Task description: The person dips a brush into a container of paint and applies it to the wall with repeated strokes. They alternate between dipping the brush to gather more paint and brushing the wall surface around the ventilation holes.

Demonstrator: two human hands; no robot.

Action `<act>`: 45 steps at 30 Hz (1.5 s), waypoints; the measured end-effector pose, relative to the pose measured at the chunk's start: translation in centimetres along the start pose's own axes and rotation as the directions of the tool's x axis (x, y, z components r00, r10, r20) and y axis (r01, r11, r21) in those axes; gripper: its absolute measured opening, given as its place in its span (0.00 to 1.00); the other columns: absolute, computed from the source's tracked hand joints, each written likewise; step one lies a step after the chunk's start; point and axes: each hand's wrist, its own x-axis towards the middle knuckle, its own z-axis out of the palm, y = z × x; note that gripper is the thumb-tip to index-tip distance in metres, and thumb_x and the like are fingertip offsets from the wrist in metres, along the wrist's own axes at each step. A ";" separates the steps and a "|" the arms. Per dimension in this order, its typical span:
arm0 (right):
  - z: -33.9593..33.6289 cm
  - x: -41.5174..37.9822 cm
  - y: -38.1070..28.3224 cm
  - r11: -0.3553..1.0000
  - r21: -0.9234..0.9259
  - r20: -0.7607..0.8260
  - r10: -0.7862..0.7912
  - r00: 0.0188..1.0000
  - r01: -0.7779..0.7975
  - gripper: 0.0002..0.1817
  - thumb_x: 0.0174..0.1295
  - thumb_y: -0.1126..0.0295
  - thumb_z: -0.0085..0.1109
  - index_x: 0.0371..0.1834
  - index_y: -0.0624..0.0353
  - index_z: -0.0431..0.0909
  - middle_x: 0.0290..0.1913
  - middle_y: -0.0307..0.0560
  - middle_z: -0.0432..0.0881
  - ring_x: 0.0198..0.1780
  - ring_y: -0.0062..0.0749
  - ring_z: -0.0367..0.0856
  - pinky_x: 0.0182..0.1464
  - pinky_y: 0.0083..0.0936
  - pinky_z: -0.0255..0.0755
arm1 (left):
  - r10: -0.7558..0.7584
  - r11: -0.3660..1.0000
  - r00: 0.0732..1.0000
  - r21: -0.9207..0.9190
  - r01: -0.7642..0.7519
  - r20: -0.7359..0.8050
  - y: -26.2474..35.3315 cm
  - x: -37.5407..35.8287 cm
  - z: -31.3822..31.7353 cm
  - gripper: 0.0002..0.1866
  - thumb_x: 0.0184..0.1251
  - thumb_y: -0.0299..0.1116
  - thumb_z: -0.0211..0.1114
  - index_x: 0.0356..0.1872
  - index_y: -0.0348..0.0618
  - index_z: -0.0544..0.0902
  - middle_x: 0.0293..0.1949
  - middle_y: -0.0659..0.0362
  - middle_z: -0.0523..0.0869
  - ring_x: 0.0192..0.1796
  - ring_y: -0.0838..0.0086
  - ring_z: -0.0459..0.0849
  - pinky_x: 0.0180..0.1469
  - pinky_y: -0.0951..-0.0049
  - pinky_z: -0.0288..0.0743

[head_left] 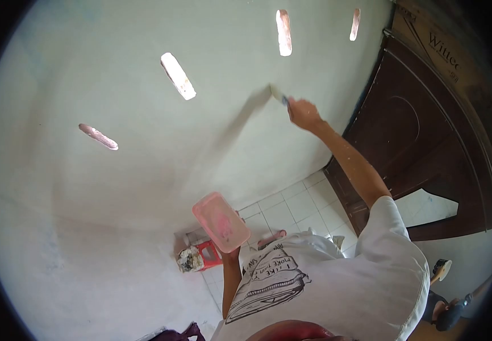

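My right hand [304,113] is closed round the handle of a paintbrush [278,94], its bristles against or very near the pale green wall [229,34]. Low in front of my shirt, my left hand [232,253] supports a pink plastic tub [221,221] from below; its fingers are mostly hidden under it. Inside the tub shows a brighter pink patch. Slanted openings let light through the wall, among them a bright one [178,76] left of the brush. The brush casts a long shadow down to the left.
A red stool [210,254] with a stained bundle [190,259] stands below the tub on the tiled floor [280,216]. At the right are a dark wooden door [411,131] and cardboard [428,45]. Another person [447,315] is at the lower right, near a brush [441,269].
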 end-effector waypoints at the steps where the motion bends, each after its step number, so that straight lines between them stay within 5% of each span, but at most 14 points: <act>1: -2.3 2.1 -0.1 0.998 -0.053 -0.182 -0.047 0.982 0.038 0.08 0.70 0.65 0.53 0.42 0.59 0.74 0.23 0.60 0.80 0.28 0.60 0.82 0.32 0.55 0.76 | 0.018 1.000 1.000 -0.022 -0.018 -0.021 -0.1 -0.1 0.0 0.32 0.78 0.54 0.52 0.74 0.48 0.63 0.69 0.51 0.72 0.72 0.48 0.68 0.72 0.39 0.63; 7: -24.9 10.7 -4.9 0.985 0.050 -0.612 -0.103 0.785 0.167 0.10 0.69 0.68 0.53 0.34 0.64 0.75 0.18 0.62 0.76 0.20 0.59 0.77 0.25 0.49 0.72 | 0.064 0.983 0.990 0.176 -0.041 -0.129 -0.4 0.4 2.7 0.34 0.75 0.54 0.56 0.75 0.48 0.62 0.67 0.49 0.73 0.68 0.47 0.72 0.67 0.41 0.70; 14: -5.9 8.1 0.6 0.670 -0.708 -0.676 -0.553 0.486 -0.222 0.15 0.68 0.61 0.59 0.23 0.48 0.71 0.18 0.37 0.65 0.17 0.26 0.66 0.16 0.23 0.60 | 0.034 0.997 0.999 0.072 -0.036 0.035 -1.6 2.1 1.6 0.30 0.79 0.51 0.52 0.75 0.51 0.63 0.69 0.53 0.72 0.70 0.49 0.71 0.69 0.40 0.68; 15: -2.9 5.0 0.2 0.891 -0.450 -0.588 -0.249 0.770 -0.055 0.09 0.64 0.70 0.55 0.44 0.59 0.81 0.23 0.49 0.79 0.25 0.41 0.82 0.24 0.37 0.78 | 0.025 0.997 0.999 0.073 -0.028 0.041 -1.6 2.2 1.7 0.30 0.79 0.51 0.52 0.75 0.51 0.63 0.69 0.53 0.72 0.70 0.49 0.71 0.69 0.40 0.68; 16: -3.6 4.0 0.2 0.987 -0.144 -0.022 0.063 0.998 -0.066 0.13 0.60 0.74 0.55 0.47 0.63 0.81 0.31 0.59 0.84 0.36 0.56 0.87 0.39 0.44 0.84 | 0.056 0.990 0.998 0.128 -0.055 -0.006 -1.6 2.1 1.7 0.31 0.76 0.52 0.54 0.74 0.50 0.63 0.68 0.51 0.73 0.69 0.48 0.72 0.68 0.41 0.70; 19: -5.5 2.0 -0.6 0.990 -0.038 0.282 0.138 0.949 -0.133 0.15 0.58 0.75 0.52 0.47 0.67 0.81 0.47 0.64 0.84 0.51 0.64 0.84 0.56 0.51 0.79 | 0.059 0.995 0.997 0.084 -0.055 -0.047 -1.2 1.6 1.9 0.33 0.74 0.53 0.56 0.74 0.48 0.65 0.66 0.49 0.74 0.67 0.47 0.73 0.67 0.41 0.71; 22: -10.4 8.0 -0.2 0.986 -0.147 0.106 -0.063 0.992 0.078 0.22 0.61 0.70 0.50 0.57 0.70 0.75 0.46 0.68 0.83 0.49 0.61 0.84 0.55 0.51 0.79 | 0.019 0.998 0.996 -0.052 -0.024 -0.091 -0.5 1.7 0.9 0.33 0.75 0.54 0.56 0.74 0.47 0.65 0.66 0.50 0.75 0.67 0.47 0.73 0.67 0.41 0.70; 23: -13.0 10.9 0.0 0.993 -0.106 -0.069 -0.069 0.995 0.061 0.09 0.59 0.70 0.52 0.29 0.67 0.77 0.31 0.65 0.82 0.36 0.60 0.83 0.39 0.55 0.78 | 0.011 0.997 0.989 -0.080 -0.023 -0.148 -0.6 1.2 0.4 0.33 0.75 0.54 0.56 0.74 0.47 0.65 0.67 0.50 0.74 0.68 0.47 0.73 0.67 0.41 0.70; 25: -21.1 14.7 -1.9 0.962 -0.119 -0.347 -0.273 0.897 0.247 0.08 0.57 0.73 0.54 0.25 0.67 0.75 0.20 0.60 0.78 0.25 0.56 0.80 0.29 0.50 0.76 | 0.017 0.998 0.990 -0.063 -0.026 -0.139 -0.5 0.5 0.4 0.33 0.75 0.54 0.56 0.74 0.47 0.65 0.67 0.50 0.74 0.68 0.47 0.73 0.68 0.41 0.69; 30: -29.2 16.1 -6.1 0.985 -0.168 -0.612 -0.141 0.779 0.046 0.12 0.66 0.71 0.56 0.40 0.72 0.82 0.33 0.67 0.85 0.31 0.53 0.86 0.37 0.42 0.80 | 0.014 1.000 0.990 -0.020 -0.017 -0.141 -0.8 -0.1 1.9 0.31 0.76 0.52 0.55 0.73 0.46 0.66 0.67 0.50 0.74 0.68 0.48 0.73 0.68 0.41 0.69; 32: -24.6 14.2 -5.3 0.846 -0.532 -0.532 -0.362 0.765 0.030 0.07 0.57 0.71 0.59 0.32 0.66 0.80 0.24 0.57 0.82 0.24 0.44 0.84 0.23 0.34 0.79 | -0.070 0.985 0.991 -0.163 0.050 -0.118 -0.6 0.2 0.6 0.31 0.76 0.52 0.54 0.72 0.46 0.66 0.66 0.50 0.75 0.67 0.47 0.73 0.68 0.42 0.69; 36: -8.2 8.8 -2.2 0.930 -0.366 -0.679 -0.249 0.690 -0.025 0.10 0.65 0.72 0.57 0.47 0.63 0.80 0.18 0.50 0.76 0.18 0.39 0.78 0.18 0.34 0.73 | 0.010 0.997 0.976 -0.073 -0.026 -0.215 -0.7 -0.2 0.2 0.30 0.76 0.52 0.54 0.72 0.46 0.67 0.65 0.50 0.75 0.67 0.49 0.74 0.68 0.43 0.70; 39: -2.8 3.4 -0.3 0.998 -0.054 0.084 0.024 0.996 -0.020 0.16 0.63 0.72 0.55 0.52 0.69 0.77 0.32 0.65 0.84 0.31 0.62 0.85 0.34 0.49 0.82 | -0.026 0.999 0.979 -0.050 0.016 -0.201 -0.4 -1.0 1.5 0.30 0.77 0.51 0.54 0.71 0.45 0.67 0.64 0.50 0.76 0.66 0.51 0.75 0.68 0.44 0.70; 45: -13.2 3.7 -2.5 0.993 0.041 -0.186 -0.097 0.978 0.106 0.10 0.66 0.70 0.53 0.33 0.64 0.81 0.29 0.63 0.82 0.32 0.61 0.82 0.37 0.49 0.76 | 0.057 0.987 0.993 0.153 -0.041 -0.102 0.2 -0.1 0.9 0.31 0.75 0.52 0.57 0.72 0.46 0.67 0.65 0.51 0.76 0.66 0.52 0.76 0.67 0.46 0.73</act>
